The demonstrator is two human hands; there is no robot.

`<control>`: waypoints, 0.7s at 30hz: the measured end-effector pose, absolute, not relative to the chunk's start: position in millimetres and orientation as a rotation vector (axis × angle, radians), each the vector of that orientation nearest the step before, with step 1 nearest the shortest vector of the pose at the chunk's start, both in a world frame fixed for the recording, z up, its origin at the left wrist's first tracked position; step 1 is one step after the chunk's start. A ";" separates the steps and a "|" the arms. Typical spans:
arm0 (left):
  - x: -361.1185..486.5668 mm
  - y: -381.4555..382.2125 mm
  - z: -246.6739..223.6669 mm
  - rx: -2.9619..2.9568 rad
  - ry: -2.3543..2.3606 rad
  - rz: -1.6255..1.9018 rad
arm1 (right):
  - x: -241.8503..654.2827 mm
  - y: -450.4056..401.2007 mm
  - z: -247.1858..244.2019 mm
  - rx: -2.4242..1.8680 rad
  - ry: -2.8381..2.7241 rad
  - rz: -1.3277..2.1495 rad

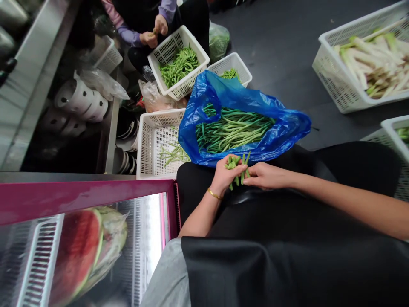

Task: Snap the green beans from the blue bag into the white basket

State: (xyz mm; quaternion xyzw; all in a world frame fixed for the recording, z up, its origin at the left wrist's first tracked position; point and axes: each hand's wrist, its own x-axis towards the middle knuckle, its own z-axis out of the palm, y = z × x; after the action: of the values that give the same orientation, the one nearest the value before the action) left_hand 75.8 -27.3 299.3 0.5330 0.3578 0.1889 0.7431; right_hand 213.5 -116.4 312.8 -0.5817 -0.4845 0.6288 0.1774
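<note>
One bunch of short bean pieces point(232, 163) sits in my left hand point(221, 175), its fingers curled round them, while my right hand point(263, 175) pinches a couple at the bunch's edge. Both are over my lap, just beside the near edge of a blue bag point(289, 128) filled with long beans point(241, 130). Left of the bag, a white basket point(159, 132) holds a few scattered pieces point(175, 153). Across from me, another person's hands point(160, 25) meet beside a basket point(188, 82) of green beans point(179, 66).
</note>
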 end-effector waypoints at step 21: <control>69.0 -27.0 327.6 1.279 0.615 0.278 | 235.5 -117.2 330.6 -1.327 -0.913 1.258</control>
State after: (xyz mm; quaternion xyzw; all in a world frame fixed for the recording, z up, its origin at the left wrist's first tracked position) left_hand 69.0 -27.0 327.6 0.5851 0.2812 0.1271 0.7499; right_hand 235.5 -117.2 330.6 -0.5541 -0.3812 0.5250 0.5216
